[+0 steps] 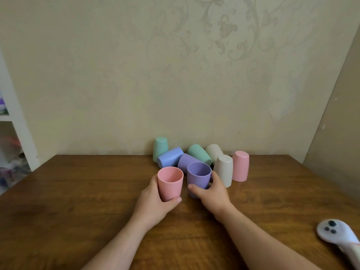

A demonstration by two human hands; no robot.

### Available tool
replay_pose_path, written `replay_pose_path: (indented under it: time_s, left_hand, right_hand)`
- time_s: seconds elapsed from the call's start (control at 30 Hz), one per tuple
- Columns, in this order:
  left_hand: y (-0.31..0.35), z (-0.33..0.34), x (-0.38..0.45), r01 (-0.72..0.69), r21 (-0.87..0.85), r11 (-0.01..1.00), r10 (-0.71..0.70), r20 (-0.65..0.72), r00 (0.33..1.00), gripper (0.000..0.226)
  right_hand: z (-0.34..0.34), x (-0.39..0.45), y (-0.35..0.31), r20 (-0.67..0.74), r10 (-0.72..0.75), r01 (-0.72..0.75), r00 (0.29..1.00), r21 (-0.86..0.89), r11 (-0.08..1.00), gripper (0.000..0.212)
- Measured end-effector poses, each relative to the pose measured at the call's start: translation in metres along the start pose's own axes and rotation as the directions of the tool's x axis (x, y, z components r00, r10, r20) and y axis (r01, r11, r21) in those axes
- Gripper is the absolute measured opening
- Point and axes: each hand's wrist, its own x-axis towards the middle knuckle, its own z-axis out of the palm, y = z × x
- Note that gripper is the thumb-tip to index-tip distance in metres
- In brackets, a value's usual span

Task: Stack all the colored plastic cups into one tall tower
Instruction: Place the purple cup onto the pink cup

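My left hand [153,199] grips an upright pink cup [170,183], mouth up, at the middle of the wooden table [78,191]. Right beside it, my right hand [212,190] holds an upright purple cup [198,177], also mouth up. Behind them lies a cluster: a blue cup [169,157] on its side, a second purple cup [186,160] on its side, a green cup [199,153] tipped over, and a green cup [160,148] upside down. Two beige cups [225,169] [213,152] and a pink cup [240,165] stand upside down to the right.
A papered wall [175,75] runs along the table's far edge, just behind the cups. A white controller [339,235] lies near the table's right front corner. White shelves [13,121] with blurred items stand at the left.
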Motion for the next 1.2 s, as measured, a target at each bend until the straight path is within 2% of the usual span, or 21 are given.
replay_pose_path:
  time_s: [0.1,0.2,0.27,0.33,0.4,0.5,0.57,0.7,0.83,1.03,1.13,1.2]
  left_hand:
    - [0.001,0.0,-0.001,0.002,0.005,1.0,-0.002,-0.002,1.0,0.095]
    - [0.002,0.0,-0.001,-0.01,-0.006,1.0,0.01,0.009,1.0,0.096]
    - [0.003,0.0,-0.001,-0.01,-0.021,1.0,0.01,0.026,1.0,0.098]
    - [0.003,-0.001,-0.001,-0.005,-0.042,0.999,0.007,0.039,0.999,0.099]
    - [0.004,-0.002,-0.002,-0.009,-0.061,0.998,0.012,0.049,0.999,0.099]
    - [0.004,-0.003,-0.003,-0.003,-0.087,0.996,0.009,0.063,0.998,0.093]
    - [0.005,-0.004,-0.004,0.008,-0.094,0.996,-0.002,0.072,0.997,0.085]
    - [0.005,-0.004,-0.003,0.015,-0.076,0.997,-0.01,0.069,0.998,0.069]
    - [0.002,-0.003,-0.002,0.018,-0.092,0.996,-0.011,0.077,0.997,0.074]
    - [0.001,-0.003,-0.002,0.022,-0.081,0.996,-0.015,0.086,0.996,0.074]
    - [-0.001,-0.004,-0.002,0.033,-0.079,0.996,-0.027,0.069,0.997,0.075]
    - [-0.001,-0.004,-0.002,0.032,-0.081,0.996,-0.027,0.065,0.998,0.078]
  right_hand:
    - [-0.002,0.0,-0.023,-0.059,-0.027,0.032,0.998,0.079,0.996,0.066]
    - [-0.007,0.01,-0.068,-0.129,-0.112,0.132,0.985,0.162,0.978,0.083]
    - [-0.01,0.013,-0.1,-0.112,-0.154,0.176,0.982,0.216,0.96,0.078]
    - [-0.007,0.012,-0.119,-0.037,-0.193,0.196,0.981,0.251,0.948,0.067]
    - [0.003,0.007,-0.123,0.041,-0.231,0.22,0.972,0.186,0.958,0.069]
    - [0.023,-0.001,-0.106,0.132,-0.239,0.239,0.962,0.019,0.971,0.098]
    - [0.031,-0.007,-0.091,0.158,-0.236,0.241,0.959,-0.012,0.97,0.104]
    - [0.042,-0.018,-0.078,0.182,-0.244,0.261,0.953,-0.081,0.962,0.091]
    - [0.048,-0.019,-0.075,0.174,-0.283,0.3,0.943,-0.077,0.951,0.103]
    - [0.048,-0.019,-0.063,0.085,-0.306,0.316,0.948,-0.145,0.938,0.081]
    - [0.052,-0.03,-0.052,0.124,-0.299,0.315,0.946,-0.136,0.939,0.07]
    - [0.053,-0.036,-0.044,0.136,-0.303,0.32,0.943,-0.131,0.938,0.073]
